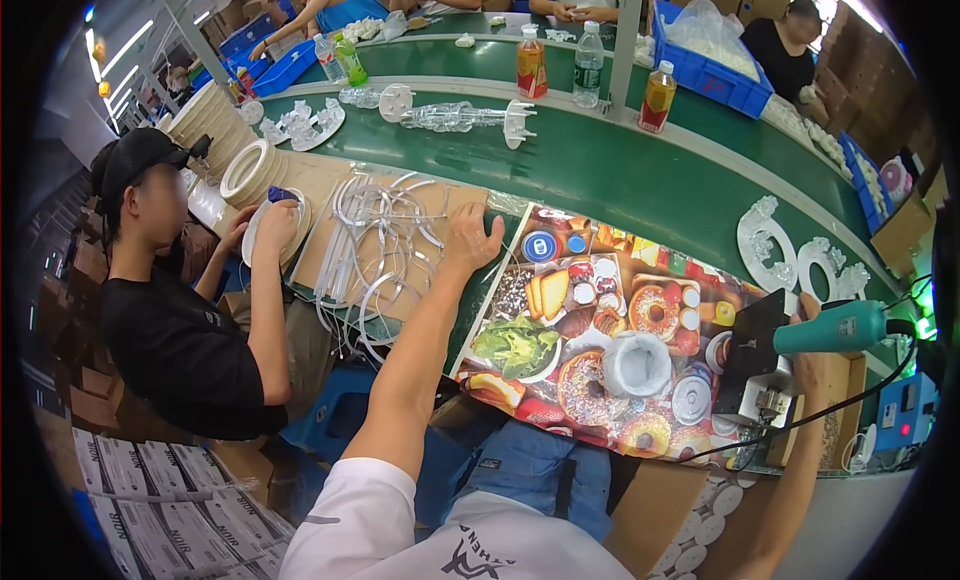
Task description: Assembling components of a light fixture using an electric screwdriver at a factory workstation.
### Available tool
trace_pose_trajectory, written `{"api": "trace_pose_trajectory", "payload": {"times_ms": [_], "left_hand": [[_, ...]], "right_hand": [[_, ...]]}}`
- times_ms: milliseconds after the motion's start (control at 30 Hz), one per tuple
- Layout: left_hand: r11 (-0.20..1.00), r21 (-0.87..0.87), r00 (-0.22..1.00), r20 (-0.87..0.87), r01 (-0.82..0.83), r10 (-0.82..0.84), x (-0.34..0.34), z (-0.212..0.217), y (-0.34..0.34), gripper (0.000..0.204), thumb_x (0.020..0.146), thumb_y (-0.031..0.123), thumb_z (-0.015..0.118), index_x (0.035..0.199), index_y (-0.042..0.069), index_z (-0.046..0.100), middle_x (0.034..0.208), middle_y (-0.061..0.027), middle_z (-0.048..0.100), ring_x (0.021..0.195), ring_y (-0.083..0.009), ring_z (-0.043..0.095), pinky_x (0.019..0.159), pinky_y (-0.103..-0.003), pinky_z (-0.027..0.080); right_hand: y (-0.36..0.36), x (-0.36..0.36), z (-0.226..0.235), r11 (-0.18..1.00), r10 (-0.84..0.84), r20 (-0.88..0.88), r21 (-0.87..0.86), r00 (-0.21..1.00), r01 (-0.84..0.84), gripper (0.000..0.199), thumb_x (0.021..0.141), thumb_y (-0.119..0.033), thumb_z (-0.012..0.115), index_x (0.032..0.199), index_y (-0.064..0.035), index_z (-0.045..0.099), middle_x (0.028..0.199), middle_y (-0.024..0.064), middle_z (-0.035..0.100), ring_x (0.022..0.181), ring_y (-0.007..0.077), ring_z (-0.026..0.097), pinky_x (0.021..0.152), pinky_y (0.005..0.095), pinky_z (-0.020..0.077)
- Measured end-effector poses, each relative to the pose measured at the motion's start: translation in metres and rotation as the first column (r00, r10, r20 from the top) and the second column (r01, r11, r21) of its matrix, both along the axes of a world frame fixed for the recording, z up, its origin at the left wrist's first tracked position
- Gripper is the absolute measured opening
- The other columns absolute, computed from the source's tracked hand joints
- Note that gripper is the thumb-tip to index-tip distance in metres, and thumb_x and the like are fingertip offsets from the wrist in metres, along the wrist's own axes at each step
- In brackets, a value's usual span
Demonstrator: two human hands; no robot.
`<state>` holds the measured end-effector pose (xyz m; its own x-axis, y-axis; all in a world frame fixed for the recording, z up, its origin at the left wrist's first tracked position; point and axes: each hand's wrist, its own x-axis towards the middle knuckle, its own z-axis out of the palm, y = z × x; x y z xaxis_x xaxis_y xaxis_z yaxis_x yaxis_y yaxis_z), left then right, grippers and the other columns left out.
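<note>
Two bare hands, well apart in the frame. At upper centre, left hand [473, 240] palm down at the right edge of a flat brown cardboard sheet [470, 193], fingers bent and close together, tips hard to make out; anything beneath them impossible to tell. Just left of those fingers, a loose tangle of thin white and clear flexible strips [385, 215], spread over the same sheet, some ends hanging past its lower edge.

At right, right hand [806, 368] partly behind a teal cylindrical tool [835, 328] with a black cable, and just beside a black block-shaped metal fixture [752, 355]; fingers mostly hidden, grip impossible to tell. Left end of the tool right by the fixture, contact unclear.

Between both hands, a glossy mat printed with food pictures [655, 310], and on it a round white plastic-lined tub [637, 388], right of centre. At left, a person in a black cap and shirt [180, 340]. Across the top, a green conveyor belt [620, 185] bearing a clear plastic assembly [455, 116].
</note>
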<state>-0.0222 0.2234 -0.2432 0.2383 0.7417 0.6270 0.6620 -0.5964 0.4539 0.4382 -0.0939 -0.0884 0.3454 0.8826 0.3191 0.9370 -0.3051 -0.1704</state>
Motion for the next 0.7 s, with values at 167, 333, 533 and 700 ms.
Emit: {"api": "trace_pose_trajectory", "payload": {"times_ms": [167, 333, 533, 700], "left_hand": [[1.0, 0.007, 1.0, 0.001, 0.006, -0.006, 0.002, 0.001, 0.0, 0.028, 0.08, 0.023, 0.059, 0.088, -0.004, 0.059, 0.086, -0.0236, 0.06, 0.085, -0.041, 0.058, 0.08, -0.046, 0.046], [1.0, -0.007, 1.0, 0.001, -0.006, 0.006, 0.0, 0.001, 0.0, 0.029, 0.079, 0.023, 0.059, 0.088, -0.004, 0.059, 0.087, -0.0239, 0.061, 0.086, -0.0412, 0.058, 0.08, -0.046, 0.046], [0.999, 0.048, 1.0, 0.02, 0.013, -0.014, 0.002, 0.001, 0.001, 0.028, 0.081, 0.021, 0.06, 0.091, -0.005, 0.06, 0.087, -0.0247, 0.061, 0.085, -0.0413, 0.058, 0.078, -0.045, 0.047], [0.999, 0.03, 1.0, 0.025, 0.01, -0.01, 0.001, 0.0, 0.003, 0.029, 0.079, 0.023, 0.059, 0.089, -0.004, 0.06, 0.087, -0.0234, 0.061, 0.086, -0.041, 0.058, 0.081, -0.046, 0.046]], "right_hand": [[0.001, 0.006, -0.003, 1.0, -0.009, -0.074, -0.021, 0.997, 0.007, 0.039, 0.095, -0.022, 0.05, 0.128, -0.0025, 0.05, 0.121, 0.0183, 0.057, 0.108, 0.0344, 0.057, 0.093, 0.0402, 0.0429], [0.003, 0.0, 0.004, 0.987, -0.055, -0.042, -0.154, 0.998, 0.048, 0.041, 0.096, -0.021, 0.049, 0.132, -0.0007, 0.046, 0.128, 0.0186, 0.053, 0.115, 0.0321, 0.053, 0.099, 0.0374, 0.0395], [0.001, 0.012, -0.005, 0.999, 0.037, -0.192, 0.036, 0.981, -0.03, 0.042, 0.096, -0.022, 0.05, 0.133, -0.0016, 0.047, 0.13, 0.0187, 0.052, 0.118, 0.0329, 0.052, 0.1, 0.038, 0.0394], [0.003, 0.011, -0.006, 0.998, 0.041, -0.256, 0.051, 0.966, -0.029, 0.042, 0.096, -0.023, 0.05, 0.133, -0.0017, 0.047, 0.128, 0.0175, 0.054, 0.119, 0.0314, 0.052, 0.1, 0.0376, 0.039]]}}
